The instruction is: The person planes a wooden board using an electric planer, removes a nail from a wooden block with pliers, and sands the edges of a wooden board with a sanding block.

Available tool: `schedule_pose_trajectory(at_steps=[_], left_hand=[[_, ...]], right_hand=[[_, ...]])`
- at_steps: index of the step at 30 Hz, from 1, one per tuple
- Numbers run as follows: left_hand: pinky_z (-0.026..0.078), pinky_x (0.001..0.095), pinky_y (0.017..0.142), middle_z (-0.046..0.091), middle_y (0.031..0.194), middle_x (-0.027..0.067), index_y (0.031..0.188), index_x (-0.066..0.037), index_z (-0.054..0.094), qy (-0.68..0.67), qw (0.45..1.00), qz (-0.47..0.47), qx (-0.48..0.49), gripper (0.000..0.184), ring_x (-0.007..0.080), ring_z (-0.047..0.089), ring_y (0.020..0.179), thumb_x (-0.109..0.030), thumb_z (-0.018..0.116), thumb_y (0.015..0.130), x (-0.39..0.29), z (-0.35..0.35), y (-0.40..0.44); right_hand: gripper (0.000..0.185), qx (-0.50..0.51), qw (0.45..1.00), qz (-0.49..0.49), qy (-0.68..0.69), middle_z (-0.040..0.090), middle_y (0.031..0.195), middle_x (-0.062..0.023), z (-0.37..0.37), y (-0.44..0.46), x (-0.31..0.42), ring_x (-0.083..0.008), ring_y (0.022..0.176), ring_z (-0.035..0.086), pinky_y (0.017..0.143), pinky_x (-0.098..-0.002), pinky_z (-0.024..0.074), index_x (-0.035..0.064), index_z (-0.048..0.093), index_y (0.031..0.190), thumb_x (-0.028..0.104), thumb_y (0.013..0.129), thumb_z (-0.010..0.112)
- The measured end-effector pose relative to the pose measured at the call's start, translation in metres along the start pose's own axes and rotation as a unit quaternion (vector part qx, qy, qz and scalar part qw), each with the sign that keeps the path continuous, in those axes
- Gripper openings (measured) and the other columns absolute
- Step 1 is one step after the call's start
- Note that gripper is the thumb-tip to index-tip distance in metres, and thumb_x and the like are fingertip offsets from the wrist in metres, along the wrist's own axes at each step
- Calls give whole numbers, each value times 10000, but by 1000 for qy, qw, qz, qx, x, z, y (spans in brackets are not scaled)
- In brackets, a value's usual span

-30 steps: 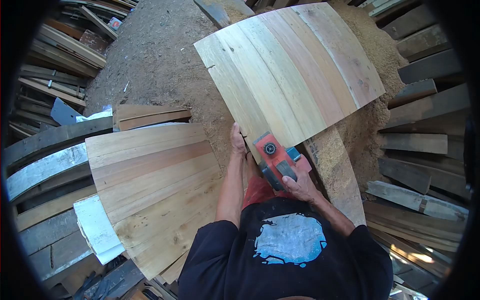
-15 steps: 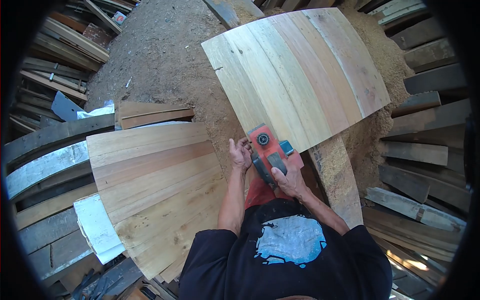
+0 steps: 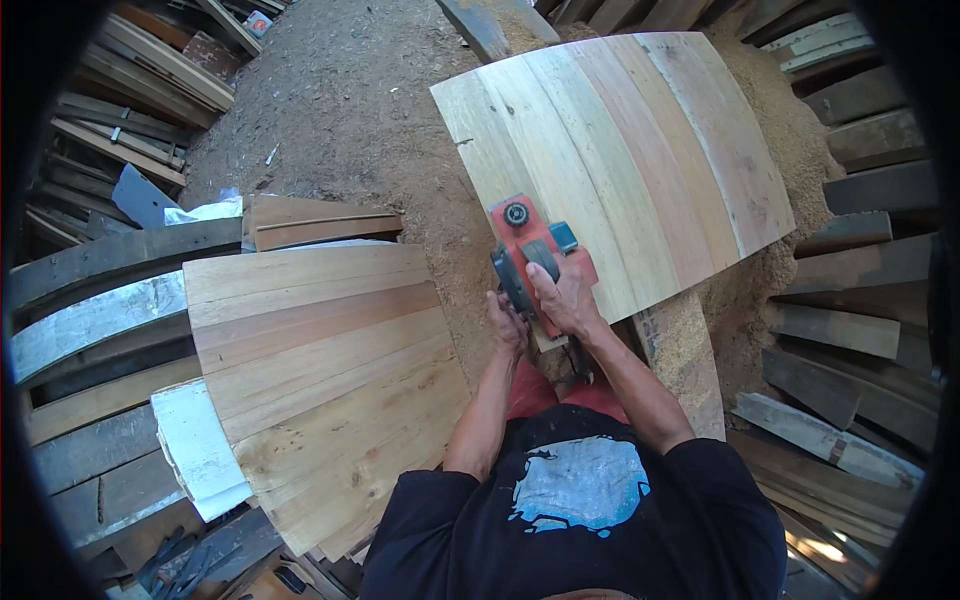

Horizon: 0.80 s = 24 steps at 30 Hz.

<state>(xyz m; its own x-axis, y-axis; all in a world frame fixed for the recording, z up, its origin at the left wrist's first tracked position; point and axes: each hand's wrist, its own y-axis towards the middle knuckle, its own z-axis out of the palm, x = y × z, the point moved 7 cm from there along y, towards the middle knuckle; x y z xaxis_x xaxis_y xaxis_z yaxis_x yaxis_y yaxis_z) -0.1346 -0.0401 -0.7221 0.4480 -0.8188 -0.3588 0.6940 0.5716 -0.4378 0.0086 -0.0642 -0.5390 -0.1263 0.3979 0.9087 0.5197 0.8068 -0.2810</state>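
Observation:
My right hand (image 3: 566, 297) is wrapped around the handle of a red electric planer (image 3: 528, 215) with a black knob and dark side parts. The planer rests on the near left part of a wide panel of joined wooden boards (image 3: 610, 150). Close against the planer's lower left side is my left hand (image 3: 507, 325), its thumb apart from half-curled fingers. The fingertips are partly hidden, and whether they touch the planer or the panel's edge I cannot tell.
A second joined panel (image 3: 320, 350) lies to the left over stacked timber. Offcuts and beams (image 3: 840, 330) line the right side. Sawdust (image 3: 690, 350) covers a plank beneath the panel and the ground around it. A white sheet (image 3: 203, 450) sticks out at left.
The planer has moved forward, away from my body, along the panel with my right hand on it. My left hand has shifted slightly right and closer in beside it. The view has shifted slightly.

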Motion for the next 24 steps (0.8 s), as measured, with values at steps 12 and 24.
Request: schedule_pose_trajectory(at_steps=[12, 24], left_hand=[[379, 430, 1131, 605, 1327, 312, 1394, -12, 551, 517, 828, 28, -216, 674, 418, 549, 1292, -519, 217, 1103, 23, -52, 12], [399, 423, 1095, 619, 1285, 271, 1354, 87, 502, 523, 827, 97, -183, 674, 403, 582, 1220, -469, 200, 1121, -1, 25, -9]], right_hand=[[732, -8, 1000, -16, 16, 704, 861, -244, 12, 93, 30, -374, 858, 712, 775, -462, 537, -51, 672, 1015, 671, 960, 563], [699, -21, 999, -42, -5, 709, 843, -215, 22, 193, 76, -362, 846, 705, 783, -458, 537, -37, 691, 986, 648, 972, 551]])
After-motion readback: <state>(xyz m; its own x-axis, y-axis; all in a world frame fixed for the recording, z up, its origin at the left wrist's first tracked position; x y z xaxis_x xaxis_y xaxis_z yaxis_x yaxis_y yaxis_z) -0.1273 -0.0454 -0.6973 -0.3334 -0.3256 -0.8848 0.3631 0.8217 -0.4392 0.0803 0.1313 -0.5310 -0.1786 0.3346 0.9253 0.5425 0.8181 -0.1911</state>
